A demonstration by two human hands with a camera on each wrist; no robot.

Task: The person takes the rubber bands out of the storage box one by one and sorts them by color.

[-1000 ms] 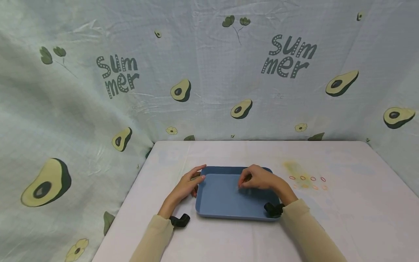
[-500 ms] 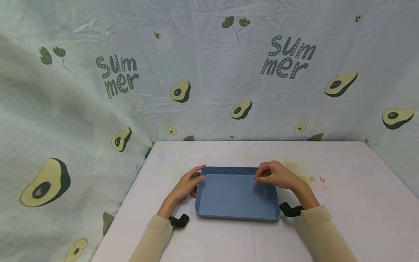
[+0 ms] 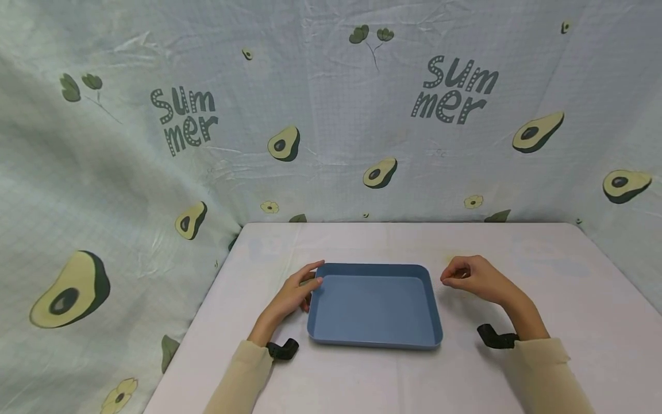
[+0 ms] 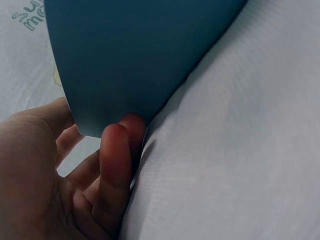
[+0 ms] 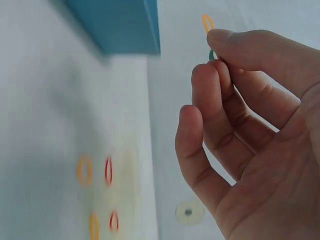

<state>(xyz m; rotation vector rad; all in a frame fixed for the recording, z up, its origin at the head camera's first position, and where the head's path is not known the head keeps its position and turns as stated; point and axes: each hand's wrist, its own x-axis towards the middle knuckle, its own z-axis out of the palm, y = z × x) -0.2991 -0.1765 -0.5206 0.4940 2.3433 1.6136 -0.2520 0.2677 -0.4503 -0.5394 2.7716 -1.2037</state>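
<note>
In the head view, my left hand (image 3: 292, 294) is at the left edge of a shallow blue tray (image 3: 374, 347). Its thumb lies over the rim, and in the left wrist view bent fingers (image 4: 115, 160) meet the tray's outer wall at a corner. Just beyond the tray's right side, my right hand (image 3: 481, 279) hovers over the table. Between its thumb and fingertips it pinches a thin orange ring (image 5: 204, 22), like a small rubber band. The tray's floor shows bare.
Several loose rings lie on the table below my right hand, among them an orange ring (image 5: 90, 170) and a red ring (image 5: 106, 172); in the head view the hand mostly hides them. Behind the pale table (image 3: 331, 241) hangs an avocado-print cloth (image 3: 320, 115).
My right hand has moved right, from over the tray out past its right rim, over the loose rings, still pinching. The left hand and the tray have stayed put.
</note>
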